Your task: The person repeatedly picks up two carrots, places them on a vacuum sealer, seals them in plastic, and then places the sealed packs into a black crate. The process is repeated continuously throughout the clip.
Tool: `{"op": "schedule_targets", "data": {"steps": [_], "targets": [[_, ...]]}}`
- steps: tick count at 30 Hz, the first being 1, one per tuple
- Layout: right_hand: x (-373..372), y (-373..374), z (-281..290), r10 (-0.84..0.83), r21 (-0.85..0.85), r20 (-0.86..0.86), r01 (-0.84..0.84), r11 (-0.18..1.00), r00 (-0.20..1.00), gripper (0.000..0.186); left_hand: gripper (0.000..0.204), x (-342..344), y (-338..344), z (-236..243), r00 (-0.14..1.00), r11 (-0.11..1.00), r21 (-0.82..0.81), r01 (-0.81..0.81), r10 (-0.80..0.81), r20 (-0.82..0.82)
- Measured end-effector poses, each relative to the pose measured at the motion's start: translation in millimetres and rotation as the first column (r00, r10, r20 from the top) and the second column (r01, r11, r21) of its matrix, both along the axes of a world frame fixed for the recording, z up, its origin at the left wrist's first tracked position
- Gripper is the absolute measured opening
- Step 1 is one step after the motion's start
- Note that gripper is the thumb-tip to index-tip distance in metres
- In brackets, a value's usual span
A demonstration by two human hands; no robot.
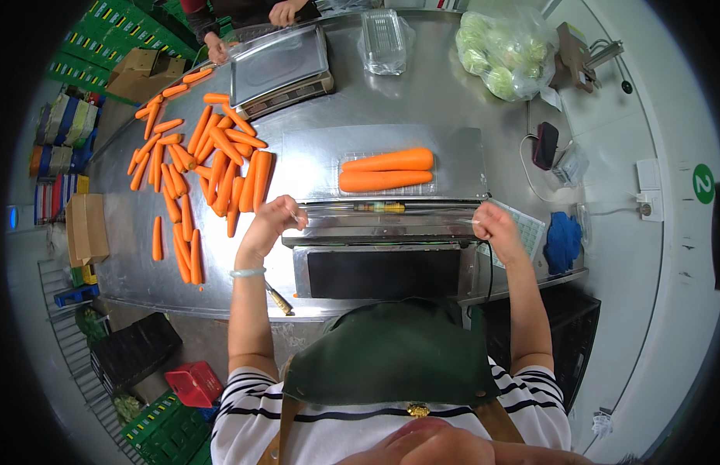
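My left hand point(279, 221) and my right hand point(496, 223) are raised at the two ends of a metal wrapping machine point(375, 232). Both are closed, pinching the edges of clear plastic film point(441, 215) stretched between them. Just beyond the film, two large carrots point(387, 160) lie side by side on a clear plastic tray point(346, 164). A black plate point(383, 273) forms the machine's near side. Close to my left hand, many loose carrots point(220, 174) are heaped on the steel table point(120, 260).
At the back stand a scale point(281, 66), stacked clear trays point(383, 43) and bagged green vegetables point(506, 54). A co-worker's hands point(286, 12) are behind the scale. A knife point(279, 301) lies at the near edge. To the right are a phone point(544, 146) and blue cloth point(562, 242).
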State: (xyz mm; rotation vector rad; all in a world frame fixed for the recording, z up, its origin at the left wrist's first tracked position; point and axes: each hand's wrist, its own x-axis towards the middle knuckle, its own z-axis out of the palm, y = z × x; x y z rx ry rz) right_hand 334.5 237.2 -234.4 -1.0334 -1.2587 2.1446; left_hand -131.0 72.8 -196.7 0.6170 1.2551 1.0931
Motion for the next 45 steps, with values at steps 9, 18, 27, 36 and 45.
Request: {"op": "schedule_targets", "data": {"steps": [9, 18, 27, 36, 45], "targets": [[-136.2, 124.0, -59.7, -0.283, 0.721, 0.169, 0.077, 0.688, 0.944, 0.018, 0.015, -0.4, 150.4, -107.5, 0.87, 0.911, 0.366, -0.191, 0.33, -0.368], [-144.9, 125.4, -31.5, 0.251, 0.212, 0.541, -0.42, 0.882, 0.802, 0.041, 0.031, 3.5, 133.6, -71.8, 0.922, 0.984, 0.0, 0.181, -0.17, -0.348], [-125.8, 72.2, -19.6, 0.063, 0.435, 0.491, -0.307, 0.846, 0.869, 0.052, 0.052, 37.8, 91.1, -49.3, 0.883, 0.989, -0.145, 0.038, -0.101, -0.459], [-44.7, -96.2, -33.2, -0.03, 0.582, 0.531, -0.34, 0.739, 0.847, 0.051, 0.053, 108.5, -54.5, -40.1, 0.932, 0.927, -0.376, 0.016, -0.15, -0.331], [-22.9, -133.7, -91.2, -0.195, 0.265, 0.561, 0.049, 0.963, 0.804, 0.031, 0.021, 117.3, -100.9, -131.3, 0.736, 0.95, -0.105, -0.295, 0.155, -0.659]]}}
